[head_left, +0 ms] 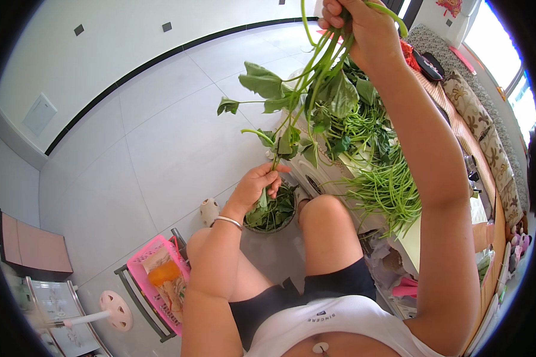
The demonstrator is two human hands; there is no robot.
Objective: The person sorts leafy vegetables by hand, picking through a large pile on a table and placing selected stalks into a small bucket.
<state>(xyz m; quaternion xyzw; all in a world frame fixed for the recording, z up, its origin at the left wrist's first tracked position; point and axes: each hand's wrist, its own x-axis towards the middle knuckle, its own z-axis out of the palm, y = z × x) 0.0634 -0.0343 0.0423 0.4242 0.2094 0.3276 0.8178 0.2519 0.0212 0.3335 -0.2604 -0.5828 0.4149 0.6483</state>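
Observation:
Raised at the top of the head view, my right hand (363,27) is closed round the stems of a bunch of leafy greens (333,95), which hangs leaves down. Lower and to the left, my left hand (259,184) pinches stems or leaves at the bunch's lower end. Below that hand, between my knees, a round bin (293,221) holds loose green leaves. On the table to the right lie a heap of leafy greens (363,122) and a pile of bare green stems (390,187). The left fingertips are partly hidden by leaves.
At my left stands a pink plastic basket (138,257) with an orange item inside. A white fan-like stand (114,310) and a brown box (34,243) are farther left. Along the right runs a sofa with a patterned cushion (467,104). Pale tiles (173,149) cover the floor.

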